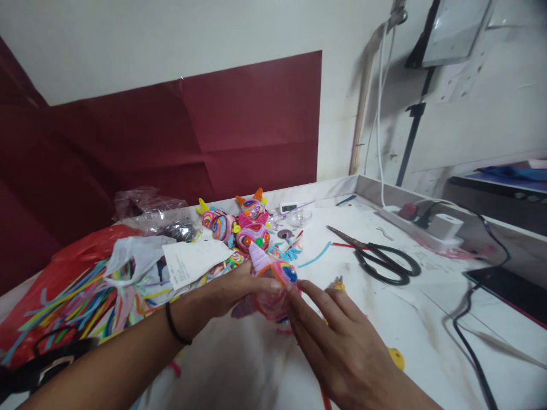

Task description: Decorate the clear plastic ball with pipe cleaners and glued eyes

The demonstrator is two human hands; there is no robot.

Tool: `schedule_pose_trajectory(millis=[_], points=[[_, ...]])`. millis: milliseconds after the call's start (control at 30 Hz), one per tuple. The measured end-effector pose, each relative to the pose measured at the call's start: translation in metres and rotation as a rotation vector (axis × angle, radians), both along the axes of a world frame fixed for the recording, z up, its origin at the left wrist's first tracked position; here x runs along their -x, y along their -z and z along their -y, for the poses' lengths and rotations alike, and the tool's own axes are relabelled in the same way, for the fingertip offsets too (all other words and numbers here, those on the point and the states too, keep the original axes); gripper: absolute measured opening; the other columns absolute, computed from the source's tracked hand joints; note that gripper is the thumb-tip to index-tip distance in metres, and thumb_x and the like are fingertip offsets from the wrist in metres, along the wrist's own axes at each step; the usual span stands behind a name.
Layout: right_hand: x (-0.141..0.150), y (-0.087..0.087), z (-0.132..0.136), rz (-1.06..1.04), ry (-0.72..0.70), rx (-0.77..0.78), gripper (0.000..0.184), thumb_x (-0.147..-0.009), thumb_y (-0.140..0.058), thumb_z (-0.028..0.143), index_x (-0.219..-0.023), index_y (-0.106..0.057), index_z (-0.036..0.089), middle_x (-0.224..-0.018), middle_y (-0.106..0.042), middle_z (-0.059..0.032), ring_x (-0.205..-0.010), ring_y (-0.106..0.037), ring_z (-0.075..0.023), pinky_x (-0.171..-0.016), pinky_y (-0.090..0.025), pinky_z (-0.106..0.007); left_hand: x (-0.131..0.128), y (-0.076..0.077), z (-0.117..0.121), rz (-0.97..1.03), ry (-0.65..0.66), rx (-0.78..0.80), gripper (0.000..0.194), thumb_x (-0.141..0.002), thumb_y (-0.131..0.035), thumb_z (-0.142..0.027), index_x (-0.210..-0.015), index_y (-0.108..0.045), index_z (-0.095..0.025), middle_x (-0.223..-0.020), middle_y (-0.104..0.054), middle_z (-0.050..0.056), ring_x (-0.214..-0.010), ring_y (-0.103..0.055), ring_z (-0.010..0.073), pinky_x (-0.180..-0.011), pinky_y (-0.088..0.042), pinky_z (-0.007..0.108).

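Note:
Above the table I hold a round pipe-cleaner figure (272, 304), pink and orange with a blue coiled eye and a lilac horn. My left hand (233, 289) grips it from the left, thumb across its front. On its right side, the closed fingertips of my right hand (342, 336) press near the blue eye; whether a loose strand is pinched there is hidden. Just behind lie several finished-looking pipe-cleaner figures (252, 234) with horns and bead-like eyes. A pale blue pipe cleaner (315, 255) lies to the right of them.
Black-handled scissors (384, 263) lie right of my hands. At left, loose pipe cleaners (92, 307) spread over a red plastic bag (64, 267) beside a white paper (194, 261). A power strip (423, 232), black cable (464, 336) and dark phone-like slab (508, 296) occupy the right side.

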State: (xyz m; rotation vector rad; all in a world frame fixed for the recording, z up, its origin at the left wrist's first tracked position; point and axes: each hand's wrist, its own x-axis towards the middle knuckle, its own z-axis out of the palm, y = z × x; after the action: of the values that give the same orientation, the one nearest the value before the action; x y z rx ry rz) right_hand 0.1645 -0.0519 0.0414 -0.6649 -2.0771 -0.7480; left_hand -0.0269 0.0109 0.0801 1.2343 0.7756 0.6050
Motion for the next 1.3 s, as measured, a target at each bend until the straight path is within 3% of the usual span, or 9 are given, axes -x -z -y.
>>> schedule_pose_trajectory(millis=[300, 533, 700, 867, 967, 1100, 1300], points=[[0.002, -0.001, 0.000, 0.012, -0.002, -0.021, 0.032, -0.094, -0.038, 0.005, -0.097, -0.070, 0.005, -0.104, -0.071, -0.0160, -0.103, -0.059, -0.0319, -0.079, -0.041, -0.043, -0.009, -0.009, 0.007, -0.043, -0.042, -0.071, 0.017, -0.071, -0.074, -0.026, -0.083, -0.069, -0.015, -0.075, -0.066, 0.002, -0.071, -0.059, 0.0149, -0.071, -0.045, 0.026], [-0.002, 0.004, 0.001, 0.077, 0.020, 0.024, 0.034, -0.095, -0.035, 0.004, -0.108, -0.067, 0.005, -0.116, -0.069, -0.0158, -0.111, -0.056, -0.0351, -0.079, -0.042, -0.046, -0.014, -0.011, 0.010, -0.081, -0.077, -0.035, 0.015, -0.070, -0.068, -0.023, -0.081, -0.064, -0.015, -0.070, -0.061, 0.000, -0.066, -0.056, 0.0143, -0.061, -0.043, 0.025], [-0.007, 0.012, 0.001, -0.001, 0.014, 0.022, 0.029, -0.094, -0.042, 0.006, -0.109, -0.066, 0.006, -0.120, -0.068, -0.0165, -0.108, -0.058, -0.0331, -0.075, -0.045, -0.044, -0.011, -0.007, 0.006, -0.091, -0.091, -0.105, 0.018, -0.074, -0.067, -0.024, -0.088, -0.065, -0.015, -0.077, -0.064, 0.001, -0.069, -0.056, 0.0143, -0.064, -0.044, 0.024], [-0.009, 0.018, 0.003, -0.120, -0.029, 0.036, 0.026, -0.091, -0.046, 0.004, -0.108, -0.066, 0.006, -0.108, -0.071, -0.0151, -0.103, -0.059, -0.0307, -0.074, -0.045, -0.042, -0.005, -0.003, 0.000, -0.125, -0.170, -0.124, 0.020, -0.072, -0.072, -0.030, -0.086, -0.069, -0.016, -0.079, -0.068, 0.005, -0.077, -0.061, 0.0194, -0.070, -0.047, 0.029], [-0.009, 0.019, 0.003, -0.174, -0.050, 0.042, 0.025, -0.091, -0.046, 0.003, -0.107, -0.065, 0.006, -0.102, -0.071, -0.0156, -0.098, -0.059, -0.0280, -0.072, -0.046, -0.040, -0.005, -0.004, -0.002, -0.134, -0.220, -0.158, 0.021, -0.070, -0.074, -0.030, -0.085, -0.071, -0.016, -0.077, -0.069, 0.004, -0.075, -0.062, 0.0197, -0.070, -0.047, 0.030], [-0.009, 0.019, 0.002, -0.223, -0.012, 0.069, 0.024, -0.091, -0.048, 0.005, -0.110, -0.063, 0.007, -0.094, -0.069, -0.0139, -0.090, -0.058, -0.0252, -0.069, -0.046, -0.038, -0.012, -0.009, 0.000, -0.147, -0.187, -0.125, 0.026, -0.069, -0.074, -0.030, -0.088, -0.070, -0.013, -0.081, -0.070, 0.007, -0.077, -0.064, 0.0209, -0.071, -0.049, 0.031], [-0.009, 0.014, -0.004, -0.221, 0.006, 0.083, 0.024, -0.093, -0.044, 0.006, -0.109, -0.062, 0.005, -0.085, -0.065, -0.0128, -0.076, -0.053, -0.0217, -0.061, -0.040, -0.036, -0.016, -0.009, 0.000, -0.215, -0.268, -0.111, 0.031, -0.070, -0.073, -0.029, -0.097, -0.066, -0.014, -0.088, -0.071, 0.007, -0.077, -0.064, 0.0197, -0.069, -0.049, 0.030]])
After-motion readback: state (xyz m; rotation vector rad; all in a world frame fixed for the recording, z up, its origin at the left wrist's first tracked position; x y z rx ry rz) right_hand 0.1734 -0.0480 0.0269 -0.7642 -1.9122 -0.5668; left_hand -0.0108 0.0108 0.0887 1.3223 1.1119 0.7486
